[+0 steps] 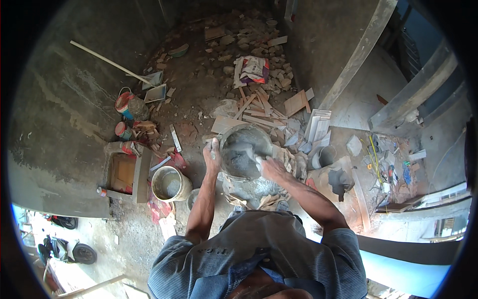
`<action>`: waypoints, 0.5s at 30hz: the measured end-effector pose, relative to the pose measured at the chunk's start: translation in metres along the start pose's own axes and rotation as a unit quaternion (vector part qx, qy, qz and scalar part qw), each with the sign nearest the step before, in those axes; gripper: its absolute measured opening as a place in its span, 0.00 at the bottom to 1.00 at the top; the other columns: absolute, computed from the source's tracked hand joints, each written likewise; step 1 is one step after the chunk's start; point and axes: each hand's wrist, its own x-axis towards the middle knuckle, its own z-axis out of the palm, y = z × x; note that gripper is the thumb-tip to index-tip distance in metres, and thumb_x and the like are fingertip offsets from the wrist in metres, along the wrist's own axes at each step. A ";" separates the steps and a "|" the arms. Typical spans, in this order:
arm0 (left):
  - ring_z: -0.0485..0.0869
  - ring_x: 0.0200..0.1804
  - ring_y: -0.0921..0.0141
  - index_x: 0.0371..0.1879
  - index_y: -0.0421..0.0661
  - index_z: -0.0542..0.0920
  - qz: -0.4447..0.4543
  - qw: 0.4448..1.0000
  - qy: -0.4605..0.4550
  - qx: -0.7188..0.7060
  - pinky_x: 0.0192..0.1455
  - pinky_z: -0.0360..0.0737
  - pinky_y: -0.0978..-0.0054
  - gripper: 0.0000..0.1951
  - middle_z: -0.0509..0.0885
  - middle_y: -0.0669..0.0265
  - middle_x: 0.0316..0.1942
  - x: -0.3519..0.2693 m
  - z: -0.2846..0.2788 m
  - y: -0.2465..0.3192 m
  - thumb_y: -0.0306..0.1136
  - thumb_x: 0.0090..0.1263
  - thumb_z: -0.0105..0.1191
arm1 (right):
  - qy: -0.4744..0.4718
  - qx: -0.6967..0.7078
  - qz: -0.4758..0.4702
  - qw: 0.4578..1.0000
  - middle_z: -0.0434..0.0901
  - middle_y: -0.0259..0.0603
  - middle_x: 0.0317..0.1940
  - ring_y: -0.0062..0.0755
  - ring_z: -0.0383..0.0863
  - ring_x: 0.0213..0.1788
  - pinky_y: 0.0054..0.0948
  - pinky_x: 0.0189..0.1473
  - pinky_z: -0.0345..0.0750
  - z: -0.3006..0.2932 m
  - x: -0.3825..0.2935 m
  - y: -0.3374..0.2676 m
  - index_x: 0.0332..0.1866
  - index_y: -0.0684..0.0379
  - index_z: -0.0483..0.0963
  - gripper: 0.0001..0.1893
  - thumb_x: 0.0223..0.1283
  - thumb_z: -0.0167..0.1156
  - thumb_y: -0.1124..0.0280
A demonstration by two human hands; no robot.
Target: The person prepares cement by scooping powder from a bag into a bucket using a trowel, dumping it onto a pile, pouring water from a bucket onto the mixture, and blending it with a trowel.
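Observation:
A round mortar-crusted basin (pixel 226 157) stands in front of me with grey powder or mix (pixel 239 160) inside. My left hand (pixel 213 155) is closed on a short projecting grip (pixel 206 138) at its left rim. With my right hand (pixel 273 169) I hold a trowel-like tool (pixel 246 150) by its pale handle, over the right part of the basin. The tool's working end is blurred, so its exact kind is unclear. Directly below the basin, a torn paper sack (pixel 261 188) with grey powder lies open near my feet.
A bucket (pixel 186 187) with grey contents stands left of my left forearm. Wood offcuts (pixel 257 104) and stacked tiles (pixel 317 125) lie beyond the basin. Another bucket (pixel 326 157) is at the right. Paint pails (pixel 123 130) line the left wall; rubble (pixel 246 41) covers the far floor.

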 end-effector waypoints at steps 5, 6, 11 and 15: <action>0.61 0.28 0.78 0.21 0.40 0.67 0.032 0.997 -0.005 -0.068 0.29 0.62 0.75 0.21 0.64 0.73 0.20 0.001 0.009 0.020 0.44 0.73 0.39 | 0.030 -0.014 0.000 0.999 0.79 0.58 0.33 0.52 0.81 0.36 0.45 0.37 0.77 -0.008 0.001 -0.021 0.44 0.63 0.74 0.14 0.55 0.48 0.70; 0.61 0.28 0.78 0.21 0.40 0.68 -0.002 0.997 0.012 -0.079 0.30 0.62 0.75 0.21 0.66 0.73 0.21 0.001 0.008 0.016 0.44 0.73 0.38 | -0.029 -0.044 -0.034 0.998 0.79 0.59 0.31 0.52 0.81 0.35 0.46 0.36 0.77 -0.003 -0.004 -0.022 0.46 0.63 0.72 0.15 0.55 0.48 0.71; 0.62 0.28 0.78 0.21 0.40 0.69 -0.038 0.996 0.015 -0.073 0.29 0.62 0.76 0.21 0.66 0.74 0.20 0.002 -0.001 -0.010 0.44 0.73 0.39 | -0.063 -0.036 -0.042 0.996 0.79 0.57 0.30 0.53 0.81 0.34 0.45 0.35 0.76 -0.016 -0.002 -0.015 0.36 0.65 0.77 0.12 0.55 0.48 0.71; 0.61 0.27 0.79 0.20 0.41 0.69 -0.022 0.996 -0.010 -0.090 0.29 0.62 0.76 0.21 0.66 0.74 0.20 0.004 0.003 0.017 0.45 0.73 0.40 | 0.042 -0.019 -0.004 0.999 0.78 0.57 0.30 0.53 0.81 0.34 0.45 0.35 0.76 -0.013 0.003 -0.014 0.33 0.64 0.78 0.11 0.55 0.49 0.70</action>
